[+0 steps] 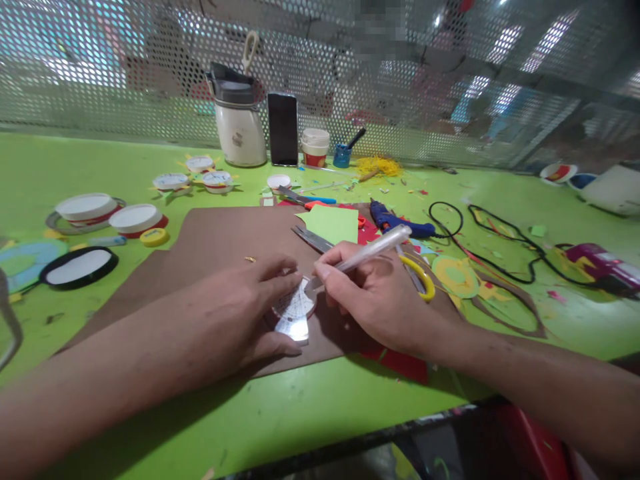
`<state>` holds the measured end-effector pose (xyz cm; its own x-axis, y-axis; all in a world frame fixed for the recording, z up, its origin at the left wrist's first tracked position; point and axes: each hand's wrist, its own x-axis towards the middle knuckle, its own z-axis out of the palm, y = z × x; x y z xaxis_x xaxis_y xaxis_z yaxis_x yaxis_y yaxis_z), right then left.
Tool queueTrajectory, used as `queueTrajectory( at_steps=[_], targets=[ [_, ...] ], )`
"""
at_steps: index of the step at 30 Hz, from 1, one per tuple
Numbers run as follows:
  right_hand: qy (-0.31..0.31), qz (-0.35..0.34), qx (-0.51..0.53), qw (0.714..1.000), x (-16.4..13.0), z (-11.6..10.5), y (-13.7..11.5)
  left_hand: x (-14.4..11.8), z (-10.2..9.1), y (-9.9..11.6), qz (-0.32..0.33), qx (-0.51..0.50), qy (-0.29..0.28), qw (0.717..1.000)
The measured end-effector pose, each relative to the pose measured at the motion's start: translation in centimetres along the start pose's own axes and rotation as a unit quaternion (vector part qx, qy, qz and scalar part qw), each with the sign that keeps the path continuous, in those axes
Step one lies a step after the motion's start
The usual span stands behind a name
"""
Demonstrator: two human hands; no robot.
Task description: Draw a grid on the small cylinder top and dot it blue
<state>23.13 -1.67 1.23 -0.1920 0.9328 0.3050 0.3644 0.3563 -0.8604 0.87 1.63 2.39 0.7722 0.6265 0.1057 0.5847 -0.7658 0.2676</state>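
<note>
Nearest the table edge, the left hand (235,313) lay flat with its fingers spread, pressing a small clear protractor (295,312) onto the brown card sheet (220,240). Just beside it the right hand (370,293) was closed around a white pen (367,250), thumb and forefinger pinched low on the barrel. The pen's tip met the protractor's curved edge, and its long axis slanted up and away to the right. Behind the right hand lay yellow-handled scissors (417,273), partly hidden, and a green paper piece (333,223). A blue glue gun (395,220) rested further back on the green table (310,407). By the mesh screen stood a white jug (240,130) holding a tool whose handle stuck out, a dark phone (283,129) upright, and a small blue pot (343,155) with a dark stick in it.
</note>
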Motion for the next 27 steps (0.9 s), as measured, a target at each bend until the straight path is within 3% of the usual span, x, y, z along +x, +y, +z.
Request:
queueTrajectory(
  at_steps=[4, 27],
  targets=[
    [-0.001, 0.006, 0.004, 1.000, 0.13, 0.03, 0.03, 0.42, -0.34, 0.57, -0.009, 0.025, -0.058, 0.998],
    [-0.007, 0.011, 0.003, 1.000, -0.03, 0.20, 0.09, 0.54, -0.20, 0.75, 0.003, 0.026, -0.050, 0.998]
  ],
)
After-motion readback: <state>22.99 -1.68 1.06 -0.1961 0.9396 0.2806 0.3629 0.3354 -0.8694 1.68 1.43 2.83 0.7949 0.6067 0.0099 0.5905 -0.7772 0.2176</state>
